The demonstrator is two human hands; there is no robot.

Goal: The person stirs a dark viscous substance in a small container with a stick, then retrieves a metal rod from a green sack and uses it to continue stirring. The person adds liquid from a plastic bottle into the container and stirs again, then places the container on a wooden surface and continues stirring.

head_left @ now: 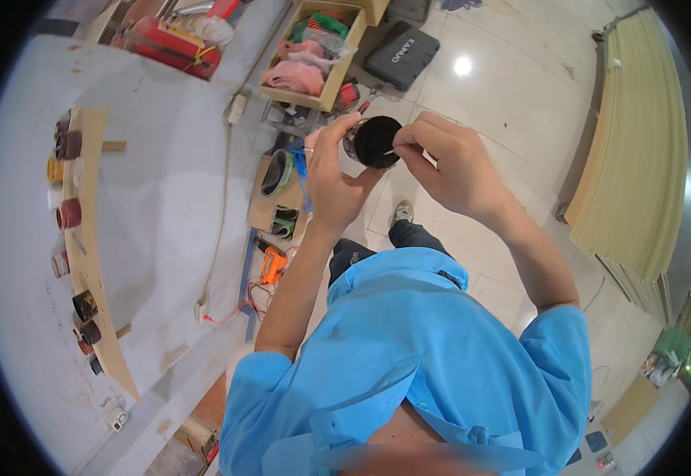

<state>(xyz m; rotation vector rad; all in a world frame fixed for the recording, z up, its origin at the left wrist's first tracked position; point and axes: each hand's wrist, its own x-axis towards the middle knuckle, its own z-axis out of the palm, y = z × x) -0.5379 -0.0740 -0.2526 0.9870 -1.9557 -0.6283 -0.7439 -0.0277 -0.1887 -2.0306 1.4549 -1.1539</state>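
My left hand [334,176] is wrapped round a small round jar [378,141], its thumb and fingers on the jar's side. The jar's face toward me is solid black; whether that is a lid or dark contents I cannot tell. With closed fingertips, my right hand [455,165] pinches a thin pale stick [389,151] at the jar's right edge. The stick's tip lies over the black surface. Both hands are raised in front of me, above the tiled floor.
On the left wall, a wooden shelf [95,285] carries several small jars. A wooden drawer box [329,95] of plastic bags, a black tool case [401,55] and an orange drill [272,263] lie along that wall. Stacked pale boards [635,159] stand at right.
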